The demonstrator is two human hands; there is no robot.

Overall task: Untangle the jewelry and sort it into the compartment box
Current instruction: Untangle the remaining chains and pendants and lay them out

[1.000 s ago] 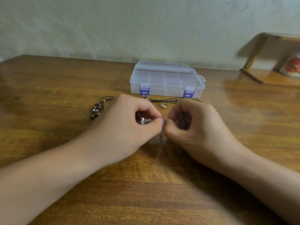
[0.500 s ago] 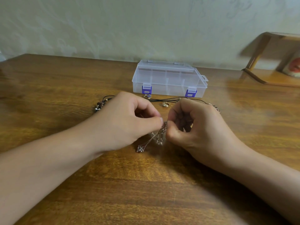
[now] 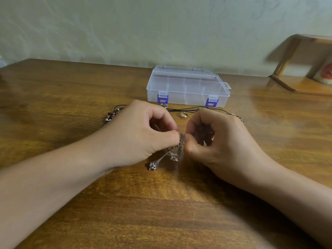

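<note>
Silver charm chain [image 3: 170,153] sits at frame centre, pinched btwn both hands just above the wooden table [image 3: 53,97]. Head view only, so one pass.

Left hand [image 3: 142,135]: thumb & forefinger tips pressed together on the chain's upper end, other fingers curled in. Right hand [image 3: 213,139]: same pinch, right beside the left one, tips nearly touching; rest of fingers curled under. Blurred at the pinch point, so exact link held can't be told.

Chain's long axis runs diagonally: top end at the pinch in centre, free end trailing to lower left, where a star-shaped charm [image 3: 153,166] seems to touch the table. A second star charm [image 3: 174,157] hangs partway along.

Step, as I read it: untangling, w/ fingers working a knot in the silver piece; sorting not started. Clear compartment box [image 3: 186,87] stands upper centre, lid down, blue latches [image 3: 162,98] facing the person; looks closed. Nothing seen inside.

More jewelry lies btwn hands and box: black cord necklace [image 3: 183,109] stretched left-right, brown beads [image 3: 111,115] at its left end, a gold ring [image 3: 183,114] near centre.

Next move prob. calls for pulling the pinches gently apart to free the knot w/o snapping links, then unlatching the box.
</note>
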